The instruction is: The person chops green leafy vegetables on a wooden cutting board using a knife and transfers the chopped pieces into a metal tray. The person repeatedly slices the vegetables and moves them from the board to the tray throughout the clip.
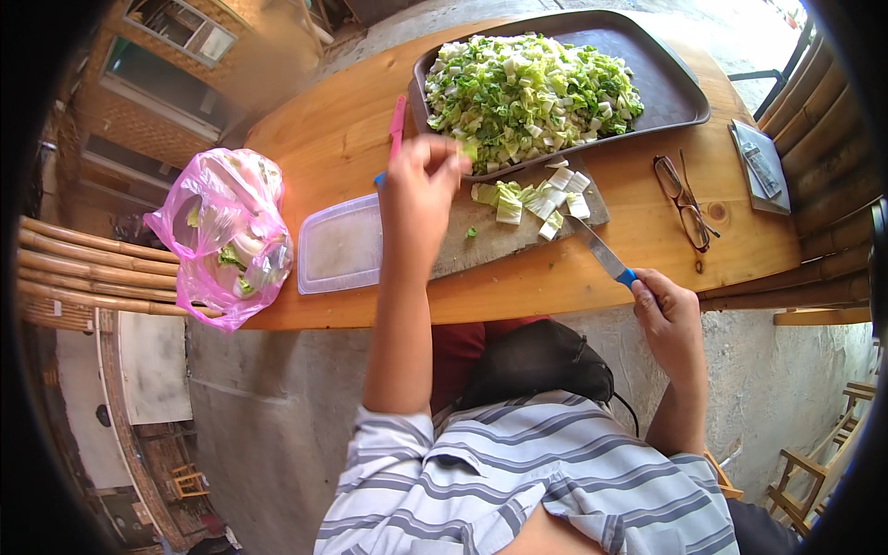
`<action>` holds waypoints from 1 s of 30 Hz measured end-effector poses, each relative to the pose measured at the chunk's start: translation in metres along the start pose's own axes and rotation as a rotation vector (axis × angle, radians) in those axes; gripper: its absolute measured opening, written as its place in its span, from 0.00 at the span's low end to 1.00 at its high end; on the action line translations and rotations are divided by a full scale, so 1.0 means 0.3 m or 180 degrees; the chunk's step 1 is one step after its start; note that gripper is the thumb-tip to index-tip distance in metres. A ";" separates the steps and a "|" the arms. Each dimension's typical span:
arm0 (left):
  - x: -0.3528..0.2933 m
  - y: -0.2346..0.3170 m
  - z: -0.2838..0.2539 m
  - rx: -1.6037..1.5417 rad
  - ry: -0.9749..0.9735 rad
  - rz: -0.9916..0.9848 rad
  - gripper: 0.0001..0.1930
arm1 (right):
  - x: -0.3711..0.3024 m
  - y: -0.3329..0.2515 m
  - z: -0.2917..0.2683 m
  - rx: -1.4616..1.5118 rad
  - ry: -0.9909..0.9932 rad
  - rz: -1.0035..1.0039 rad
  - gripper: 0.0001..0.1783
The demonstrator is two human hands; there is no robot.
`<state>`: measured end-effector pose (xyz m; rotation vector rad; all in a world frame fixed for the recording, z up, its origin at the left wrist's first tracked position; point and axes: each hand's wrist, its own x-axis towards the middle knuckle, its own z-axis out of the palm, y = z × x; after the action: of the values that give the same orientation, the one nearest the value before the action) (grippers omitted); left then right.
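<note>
My right hand point(668, 319) grips a knife point(606, 256) by its blue handle, and the blade's tip reaches the cut cabbage pieces point(518, 202) on a grey chopping board point(472, 248). Just beyond the board, my left hand point(424, 180) is closed in a pinch, slightly blurred, with a small pale green bit of cabbage point(469, 151) at its fingertips. Right beside it, chopped cabbage point(532, 88) is heaped in a large dark tray point(652, 69). One small green scrap point(471, 232) lies apart on the board.
To the left stand a clear plastic lid or shallow container point(340, 245) and a pink plastic bag point(231, 236) with leafy vegetables at the table edge. A pink-handled utensil point(398, 125) lies by the tray. Eyeglasses point(683, 203) and a small packet point(760, 168) are at the right.
</note>
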<state>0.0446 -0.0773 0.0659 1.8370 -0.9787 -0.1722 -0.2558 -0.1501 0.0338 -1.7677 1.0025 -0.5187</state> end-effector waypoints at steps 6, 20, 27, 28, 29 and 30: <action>0.458 0.088 0.107 0.0762 -0.0429 0.0539 0.12 | -0.009 -0.039 -0.007 0.0191 -0.0023 0.0099 0.11; 0.002 0.001 -0.079 0.1893 -0.2115 -0.0473 0.16 | -0.009 -0.006 -0.057 0.0118 0.0007 0.0167 0.10; -0.122 -0.100 -0.076 0.1472 -0.1305 0.0210 0.12 | -0.003 -0.035 0.005 0.0261 -0.0103 0.0039 0.11; -0.109 -0.086 -0.078 0.1420 -0.1478 0.0028 0.11 | -0.009 -0.036 0.003 0.0266 -0.0117 0.0080 0.11; -0.081 -0.064 -0.084 0.1367 -0.1656 -0.0153 0.11 | -0.015 -0.037 0.000 0.0272 -0.0128 0.0124 0.11; -0.048 -0.035 -0.089 0.1309 -0.1822 -0.0337 0.10 | -0.020 -0.036 -0.005 0.0246 -0.0099 0.0125 0.11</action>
<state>0.0544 -0.0468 0.0658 2.2770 -1.3844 -0.6267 -0.2559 -0.1442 0.0448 -1.6795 0.9811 -0.4975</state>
